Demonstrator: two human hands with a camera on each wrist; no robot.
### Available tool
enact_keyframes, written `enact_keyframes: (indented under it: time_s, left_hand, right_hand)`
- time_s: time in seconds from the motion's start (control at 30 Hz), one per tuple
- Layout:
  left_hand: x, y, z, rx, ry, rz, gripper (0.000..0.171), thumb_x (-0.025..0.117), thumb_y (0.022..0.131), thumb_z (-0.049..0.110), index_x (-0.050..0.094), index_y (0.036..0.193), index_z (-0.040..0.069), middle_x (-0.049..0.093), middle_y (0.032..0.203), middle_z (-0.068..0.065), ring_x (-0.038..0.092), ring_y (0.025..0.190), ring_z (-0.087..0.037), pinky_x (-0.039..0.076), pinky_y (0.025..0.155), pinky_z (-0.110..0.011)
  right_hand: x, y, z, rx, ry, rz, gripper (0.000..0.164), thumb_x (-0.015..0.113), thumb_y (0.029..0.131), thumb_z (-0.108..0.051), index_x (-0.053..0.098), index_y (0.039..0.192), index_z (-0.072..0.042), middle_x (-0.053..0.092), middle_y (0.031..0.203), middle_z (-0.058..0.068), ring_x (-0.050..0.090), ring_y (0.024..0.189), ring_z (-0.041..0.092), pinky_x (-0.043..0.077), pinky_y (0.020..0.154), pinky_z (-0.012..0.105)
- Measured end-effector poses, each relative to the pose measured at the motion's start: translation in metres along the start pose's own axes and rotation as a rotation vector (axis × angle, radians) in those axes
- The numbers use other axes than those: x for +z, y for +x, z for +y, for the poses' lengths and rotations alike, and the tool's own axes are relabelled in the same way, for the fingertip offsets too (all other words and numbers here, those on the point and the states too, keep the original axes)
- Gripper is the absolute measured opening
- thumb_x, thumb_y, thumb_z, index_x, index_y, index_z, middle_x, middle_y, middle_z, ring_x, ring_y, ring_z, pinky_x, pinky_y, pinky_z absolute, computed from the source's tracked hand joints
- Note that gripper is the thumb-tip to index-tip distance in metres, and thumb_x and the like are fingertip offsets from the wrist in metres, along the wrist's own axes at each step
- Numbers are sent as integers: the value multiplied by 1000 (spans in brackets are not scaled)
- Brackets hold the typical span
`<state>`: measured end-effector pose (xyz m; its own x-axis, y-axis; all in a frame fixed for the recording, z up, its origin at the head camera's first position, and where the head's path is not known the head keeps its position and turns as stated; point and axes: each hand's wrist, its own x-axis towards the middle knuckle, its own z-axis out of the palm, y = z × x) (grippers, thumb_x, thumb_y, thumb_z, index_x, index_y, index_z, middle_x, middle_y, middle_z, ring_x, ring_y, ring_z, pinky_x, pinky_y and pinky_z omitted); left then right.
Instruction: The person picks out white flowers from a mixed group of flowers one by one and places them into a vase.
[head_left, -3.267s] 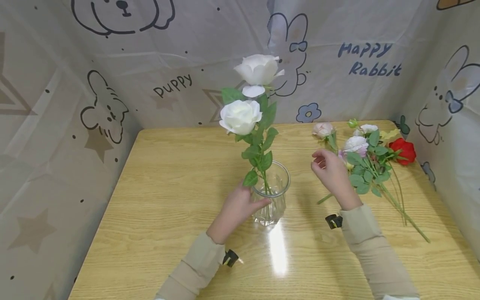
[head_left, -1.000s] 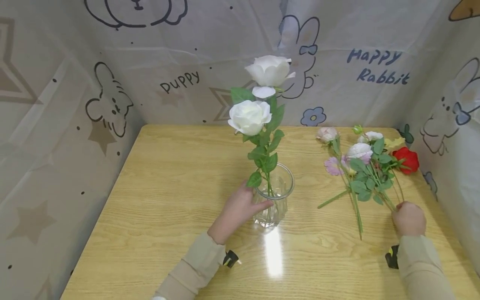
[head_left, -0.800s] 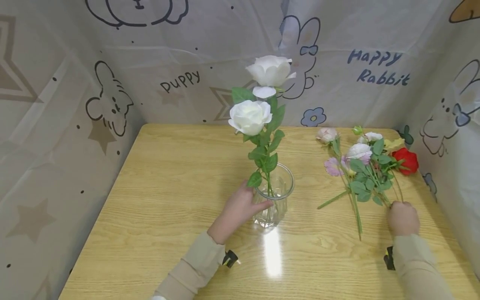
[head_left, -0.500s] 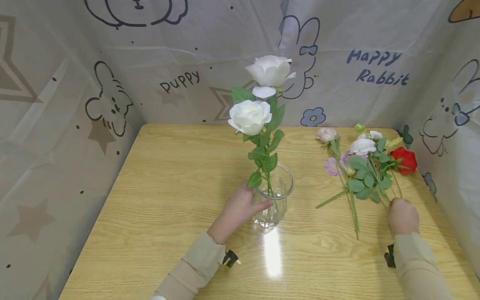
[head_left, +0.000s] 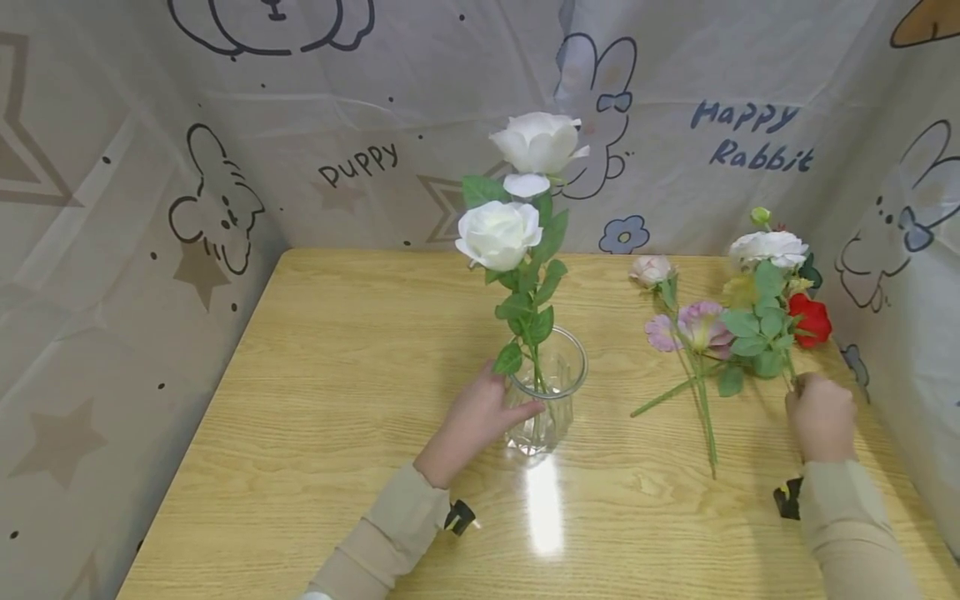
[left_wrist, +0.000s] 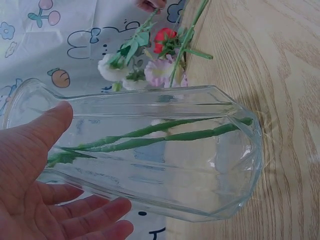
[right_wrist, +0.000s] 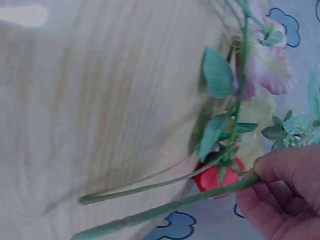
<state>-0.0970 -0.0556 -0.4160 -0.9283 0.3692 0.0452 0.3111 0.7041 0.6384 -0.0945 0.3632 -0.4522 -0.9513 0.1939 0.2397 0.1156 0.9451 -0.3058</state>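
In the head view my left hand (head_left: 480, 412) holds a clear glass vase (head_left: 561, 417) near its rim, thumb on one side and fingers on the other. Two white roses (head_left: 498, 235) with green leaves stand in it; their stems (left_wrist: 185, 135) show through the glass in the left wrist view. At the right, my right hand (head_left: 821, 417) pinches the green stem (right_wrist: 165, 209) of a white flower (head_left: 771, 248), which is raised off the table with its bud (head_left: 761, 216) and leaves. The stem's lower end sticks out past the hand in the right wrist view.
A pale pink rose (head_left: 651, 269), a purple-pink flower (head_left: 703, 325) and a red flower (head_left: 810, 321) lie on the wooden table (head_left: 337, 358) at the right, stems crossing. Fabric walls (head_left: 465, 83) with cartoon drawings enclose the table's back and sides.
My right hand has moved from beside the pale pink rose to the far right, taken a white flower's stem and raised its bloom. My left hand stays on the vase.
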Motion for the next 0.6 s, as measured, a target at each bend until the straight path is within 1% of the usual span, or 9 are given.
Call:
enact_keyframes:
  time_s: [0.17, 0.3, 0.47, 0.6]
  left_hand:
    - [-1, 0, 0, -1, -3, -4, 81, 66, 77, 41, 27, 141, 11, 44, 129, -21, 50, 108, -32, 46, 86, -40]
    - [-1, 0, 1, 0, -6, -3, 80, 67, 77, 41, 28, 140, 10, 44, 128, -20, 50, 108, -32, 45, 88, -39]
    - [-1, 0, 0, 7, -7, 0, 80, 67, 77, 41, 29, 140, 9, 45, 128, -20, 50, 109, -31, 45, 88, -39]
    - [-1, -1, 0, -2, -8, -7, 80, 66, 77, 41, 28, 140, 10, 45, 128, -20, 50, 109, -31, 45, 88, -40]
  right_hand:
    - [-7, 6, -7, 10, 26, 53, 19, 51, 74, 8, 55, 86, 21, 57, 81, 36, 53, 70, 52, 43, 57, 60]
    - [-10, 10, -13, 37, 58, 59, 21, 51, 77, 6, 55, 91, 21, 57, 84, 36, 54, 74, 51, 43, 61, 59]
    - [-14, 17, -21, 60, 118, 109, 21, 49, 77, 7, 56, 93, 20, 57, 85, 35, 54, 75, 49, 42, 64, 58]
    - [-19, 21, -32, 105, 151, 124, 23, 47, 79, 6, 56, 96, 19, 57, 89, 35, 55, 80, 47, 43, 69, 57]
